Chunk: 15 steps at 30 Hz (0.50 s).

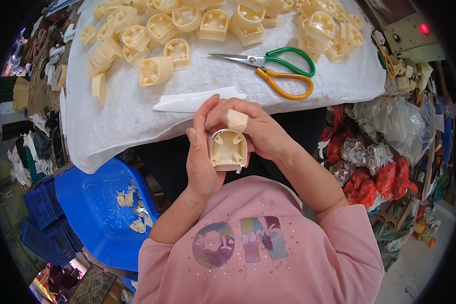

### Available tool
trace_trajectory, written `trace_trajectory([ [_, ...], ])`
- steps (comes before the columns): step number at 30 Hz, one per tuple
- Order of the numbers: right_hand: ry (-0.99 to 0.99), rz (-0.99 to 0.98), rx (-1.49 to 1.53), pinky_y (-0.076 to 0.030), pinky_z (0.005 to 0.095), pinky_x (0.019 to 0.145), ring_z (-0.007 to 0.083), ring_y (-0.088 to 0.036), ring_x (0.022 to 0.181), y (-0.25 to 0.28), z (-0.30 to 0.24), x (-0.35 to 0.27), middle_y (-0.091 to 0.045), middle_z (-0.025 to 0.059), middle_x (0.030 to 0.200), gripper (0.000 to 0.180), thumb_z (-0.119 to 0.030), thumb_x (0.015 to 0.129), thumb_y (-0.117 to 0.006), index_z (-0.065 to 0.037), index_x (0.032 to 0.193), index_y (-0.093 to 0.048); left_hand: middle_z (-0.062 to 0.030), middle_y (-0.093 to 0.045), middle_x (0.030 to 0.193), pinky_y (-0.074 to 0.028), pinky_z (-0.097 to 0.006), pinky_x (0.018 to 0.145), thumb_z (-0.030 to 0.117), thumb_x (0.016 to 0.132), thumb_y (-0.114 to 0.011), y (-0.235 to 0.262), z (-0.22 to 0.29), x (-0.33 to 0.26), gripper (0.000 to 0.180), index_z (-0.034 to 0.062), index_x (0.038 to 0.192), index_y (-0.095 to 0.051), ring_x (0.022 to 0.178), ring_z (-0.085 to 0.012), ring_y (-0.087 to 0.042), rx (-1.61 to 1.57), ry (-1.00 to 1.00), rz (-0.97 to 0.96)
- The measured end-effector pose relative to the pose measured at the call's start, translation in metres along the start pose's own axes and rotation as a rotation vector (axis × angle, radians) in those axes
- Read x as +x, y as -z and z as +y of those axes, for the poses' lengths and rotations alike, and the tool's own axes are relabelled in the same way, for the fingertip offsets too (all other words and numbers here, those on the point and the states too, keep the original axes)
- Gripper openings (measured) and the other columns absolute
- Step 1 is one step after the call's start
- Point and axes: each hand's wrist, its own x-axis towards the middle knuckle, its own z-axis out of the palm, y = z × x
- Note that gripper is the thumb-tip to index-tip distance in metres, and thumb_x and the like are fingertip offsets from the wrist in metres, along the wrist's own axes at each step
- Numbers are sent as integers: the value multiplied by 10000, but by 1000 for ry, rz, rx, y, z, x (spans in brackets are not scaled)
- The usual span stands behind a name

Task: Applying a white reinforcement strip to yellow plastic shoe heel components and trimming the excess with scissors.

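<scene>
A cream plastic piece (229, 148), rounded on one side with several pegs inside its hollow, is held close to my chest. My left hand (200, 159) grips it from the left side, thumb raised. Curled over its far right edge, my right hand (258, 124) also grips it; a beige wrap (236, 120) covers one fingertip. A thin shiny strip runs along the piece's upper left rim. Just beyond my hands, a folded white strip (197, 99) lies on the white cloth (116, 121). Scissors (273, 66) with one green and one orange handle rest partly spread to its right.
Many similar cream pieces (159, 28) are heaped along the far side of the cloth. A blue basin (96, 202) with several shiny scraps stands at lower left, beside blue crates (43, 202). Red plastic bags (380, 180) and clear bags (395, 119) lie at right.
</scene>
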Motion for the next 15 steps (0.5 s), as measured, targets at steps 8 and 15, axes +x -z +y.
trace_trajectory([
  [8,420,-42,-320,-429,303,790,175,-555,904,1,25,1,-582,49,955,146,-166,898,-501,-63,966,-578,-159,-452,1181,-435,-235,800,429,929,-470,-8,0,-1,619,-4,1331,-282,1020,-149,-498,92,-152,24],
  [15,545,200,-594,-298,366,945,266,-473,1092,-14,41,-13,-526,112,1165,350,-160,908,-427,-68,1245,-451,-75,-549,941,-452,-214,678,308,943,-482,-16,5,0,470,27,1294,-343,801,-91,-547,12,-139,164],
])
